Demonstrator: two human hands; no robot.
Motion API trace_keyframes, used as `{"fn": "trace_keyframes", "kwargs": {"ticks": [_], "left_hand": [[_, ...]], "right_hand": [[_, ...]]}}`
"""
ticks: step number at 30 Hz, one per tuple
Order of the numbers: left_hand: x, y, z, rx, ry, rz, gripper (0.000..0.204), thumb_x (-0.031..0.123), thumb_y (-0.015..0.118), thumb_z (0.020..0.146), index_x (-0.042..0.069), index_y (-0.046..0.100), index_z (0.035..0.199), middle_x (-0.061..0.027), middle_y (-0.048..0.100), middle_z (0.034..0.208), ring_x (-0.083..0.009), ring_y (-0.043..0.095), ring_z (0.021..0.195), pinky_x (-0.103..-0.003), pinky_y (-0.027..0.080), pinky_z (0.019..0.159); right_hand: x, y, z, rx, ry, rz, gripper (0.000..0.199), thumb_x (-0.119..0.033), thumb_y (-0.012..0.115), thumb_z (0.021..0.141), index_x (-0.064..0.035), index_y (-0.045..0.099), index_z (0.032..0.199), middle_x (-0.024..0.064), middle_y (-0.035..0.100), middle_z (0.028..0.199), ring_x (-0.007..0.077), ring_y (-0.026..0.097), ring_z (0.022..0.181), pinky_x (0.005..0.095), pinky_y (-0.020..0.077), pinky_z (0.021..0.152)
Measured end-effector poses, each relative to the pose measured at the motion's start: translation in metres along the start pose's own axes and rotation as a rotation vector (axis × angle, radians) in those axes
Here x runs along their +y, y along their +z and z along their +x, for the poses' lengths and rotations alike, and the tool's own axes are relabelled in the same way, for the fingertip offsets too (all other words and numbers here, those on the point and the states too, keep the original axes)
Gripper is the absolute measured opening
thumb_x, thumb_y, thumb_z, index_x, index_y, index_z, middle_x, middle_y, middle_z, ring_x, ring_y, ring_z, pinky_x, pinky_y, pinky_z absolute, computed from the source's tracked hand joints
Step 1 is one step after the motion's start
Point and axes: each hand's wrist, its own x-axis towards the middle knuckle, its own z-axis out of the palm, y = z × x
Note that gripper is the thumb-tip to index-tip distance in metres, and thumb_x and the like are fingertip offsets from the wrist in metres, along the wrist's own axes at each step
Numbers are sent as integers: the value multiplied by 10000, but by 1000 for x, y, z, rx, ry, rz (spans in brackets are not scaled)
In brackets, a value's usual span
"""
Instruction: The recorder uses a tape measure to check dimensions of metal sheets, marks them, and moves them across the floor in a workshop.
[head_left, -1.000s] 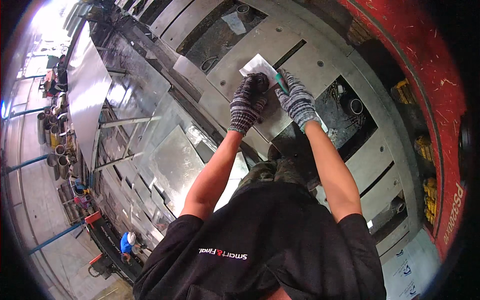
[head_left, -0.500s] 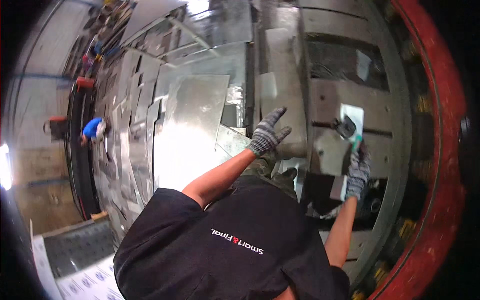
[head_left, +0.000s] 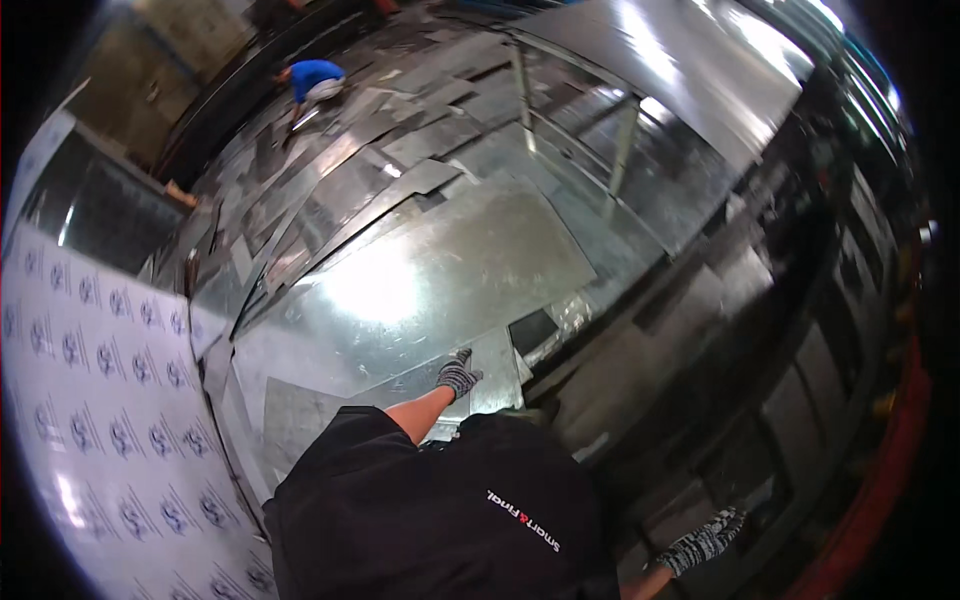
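My left hand (head_left: pixel 460 377), in a grey-and-black striped knit glove, is over the near edge of a large shiny metal sheet (head_left: pixel 490 240). Its fingers point away from me and the thumb stands apart, with nothing in them. A smaller pale metal piece (head_left: pixel 497 372) lies right beside that hand. At the lower right my right hand (head_left: pixel 705 543), gloved alike, reaches out low over dark flat pieces. Its fingers are stretched out and I see nothing held. A greyish flat piece (head_left: pixel 672 508) lies close to it.
A board with a repeated printed pattern (head_left: pixel 110 400) stands on the left. Ahead, a metal frame (head_left: pixel 570 150) carries a big bright sheet (head_left: pixel 680 60). Loose metal sheets (head_left: pixel 370 180) overlap across the floor. Another person in blue (head_left: pixel 315 75) crouches far off. A red edge (head_left: pixel 895 470) curves along the right.
My view has swung left toward the sheets. Earlier my right hand was at a white piece with a dark lump and a green part; now it is away from them. My left hand stays empty.
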Motion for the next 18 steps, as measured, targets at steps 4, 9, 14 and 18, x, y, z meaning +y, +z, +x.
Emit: {"fn": "trace_keyframes", "kwargs": {"ticks": [4,9,14,18], "left_hand": [[23,2,35,34,32,-284,858,447,795,822,8,468,1482,-213,551,1459,-327,561,1322,-381,440,1113],[46,-9,37,50,46,-555,768,450,746,875,0,509,1450,-222,567,1440,-319,556,1330,-387,433,1120],[17,-2,13,-6,-304,-457,800,553,675,858,37,523,1451,-204,543,1469,-354,545,1335,-414,427,1127],[-37,31,1,-26,-573,-470,789,552,671,834,46,556,1428,-207,548,1465,-358,523,1355,-410,401,1149]], "right_hand": [[-67,123,60,-415,-296,57,401,-60,468,1029,46,536,1410,155,627,1377,228,619,1210,330,488,1028],[-158,244,82,-788,141,664,459,6,411,1006,43,456,1461,158,527,1488,204,559,1277,271,466,1035],[-218,359,101,-978,87,563,386,15,460,1020,36,509,1403,121,603,1375,172,602,1171,282,494,1001],[-250,461,123,-1129,-8,385,300,-13,539,1019,22,597,1311,77,687,1178,130,638,995,278,534,883]]}}
